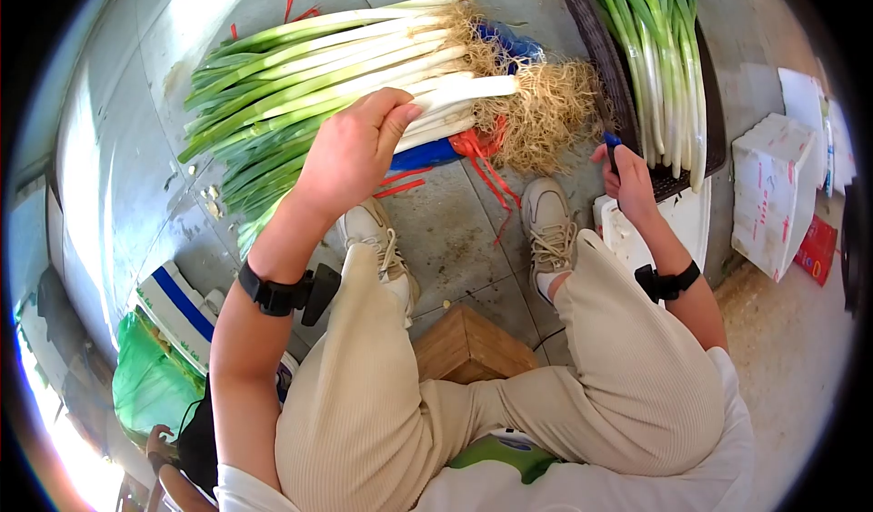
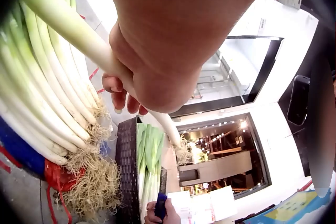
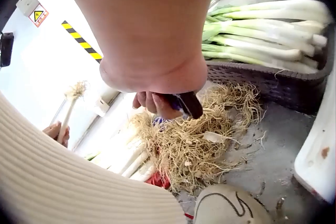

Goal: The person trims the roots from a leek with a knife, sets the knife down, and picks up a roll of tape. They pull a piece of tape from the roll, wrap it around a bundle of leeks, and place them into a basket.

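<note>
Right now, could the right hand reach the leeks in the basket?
Probably yes: the right hand is near the basket and nothing seems to block the leeks, though that grip holds a tool.

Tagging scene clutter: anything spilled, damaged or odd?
Minor mess: pale scraps lie loose on the floor by the leeks, and dark grime marks it between the shoes. Both look untidy against the neatly laid leeks.
</note>
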Demonstrator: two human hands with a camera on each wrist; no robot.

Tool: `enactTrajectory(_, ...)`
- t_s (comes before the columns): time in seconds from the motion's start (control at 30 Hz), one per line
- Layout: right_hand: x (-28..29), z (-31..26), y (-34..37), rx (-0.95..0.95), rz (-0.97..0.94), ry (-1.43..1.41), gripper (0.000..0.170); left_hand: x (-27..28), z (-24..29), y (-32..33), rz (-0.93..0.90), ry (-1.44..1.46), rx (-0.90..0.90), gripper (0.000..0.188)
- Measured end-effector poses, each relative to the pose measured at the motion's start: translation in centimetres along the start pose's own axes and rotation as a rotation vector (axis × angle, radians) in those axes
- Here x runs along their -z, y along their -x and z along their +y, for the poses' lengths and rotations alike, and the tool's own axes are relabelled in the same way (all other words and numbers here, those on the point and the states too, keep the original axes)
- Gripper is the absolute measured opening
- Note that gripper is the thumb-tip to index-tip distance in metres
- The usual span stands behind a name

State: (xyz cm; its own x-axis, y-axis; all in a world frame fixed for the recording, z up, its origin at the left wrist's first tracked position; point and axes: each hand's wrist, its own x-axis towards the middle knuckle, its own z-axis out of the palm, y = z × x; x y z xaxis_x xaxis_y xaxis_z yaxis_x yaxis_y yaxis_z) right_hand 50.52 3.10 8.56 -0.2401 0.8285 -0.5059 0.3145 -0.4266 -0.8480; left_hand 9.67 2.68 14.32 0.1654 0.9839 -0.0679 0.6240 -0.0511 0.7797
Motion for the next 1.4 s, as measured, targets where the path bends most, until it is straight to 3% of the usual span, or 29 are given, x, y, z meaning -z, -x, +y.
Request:
enactTrajectory(0.07,-0.3,-1.1,-0.1,-0.093,-0.055,-0.175,0.055,0.1,0.4,-0.3,-0.077,-0.083,0.074,0.029)
enactTrajectory(0.2,-0.8,-2.9,-0.4,-0.214,-0.099,-0.398,0.061,-0.6,0.8,-0.9,-0.133,-0.075,0.160,0.034)
enactTrajectory(0.4,-1.4,-4.1,-0.7,-0.294,-0.200,-0.556,0.066,-2.3,0.5,-1.8,-0.112,-0.131,0.120,0.040)
enactTrajectory(0.5,-1.3,-4.5,-1.0,-0.265,-0.356,-0.639,0.068,-2.8,0.2,-2.4,-0.141,-0.174,0.075,0.036)
enactTrajectory(0.57,-1.6,-4.9,-1.1,-0.314,-0.417,-0.690,0.071,-3.1,-0.2,-2.6,-0.080,-0.265,-0.089,0.034)
enactTrajectory(0.9,-2.0,-6.0,-1.1,-0.222,-0.496,-0.603,0.076,-2.3,2.5,-4.5,-0.129,-0.420,-0.136,0.032)
enactTrajectory(1.2,-3.9,-6.8,-1.5,-0.196,-0.407,-0.436,0.067,-4.6,0.8,-4.8,-0.014,-0.210,-0.231,0.028)
enactTrajectory(1.27,-4.7,-7.1,-1.7,-0.171,-0.386,-0.409,0.063,-4.7,1.1,-4.8,-0.129,-0.145,-0.039,0.027)
enactTrajectory(1.4,-6.0,-7.8,-1.8,-0.201,-0.320,-0.410,0.057,-5.5,0.9,-4.6,-0.128,-0.084,0.000,0.026)
